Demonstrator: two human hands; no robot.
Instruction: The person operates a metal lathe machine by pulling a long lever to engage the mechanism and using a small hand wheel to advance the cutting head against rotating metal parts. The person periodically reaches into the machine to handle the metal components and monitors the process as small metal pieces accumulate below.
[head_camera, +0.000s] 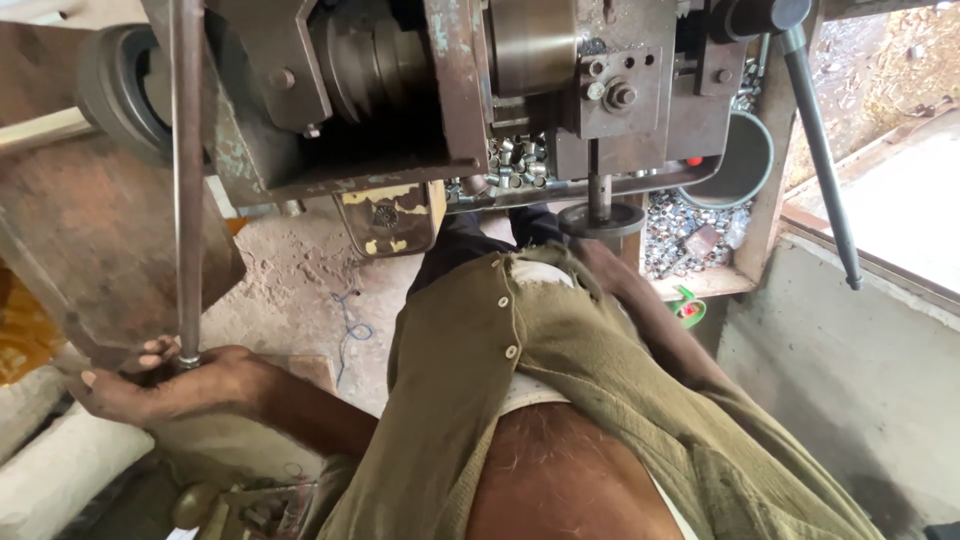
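My left hand (150, 385) is at the lower left, fingers closed around the bottom end of a long thin metal rod (186, 180) that runs straight up past the machine. My right arm, in an olive cardigan sleeve, stretches forward to a dark round handwheel (601, 218) under the lathe-like machine (450, 90). The right hand itself is hidden at the wheel, so its grip cannot be seen. My torso in the open cardigan fills the bottom middle.
A tray of several small shiny metal rings (515, 160) sits under the machine, and more lie on a wooden shelf (690, 235) beside a grey bowl (745, 165). A long black lever (822, 150) hangs at right. A rusty metal plate (90, 240) stands at left.
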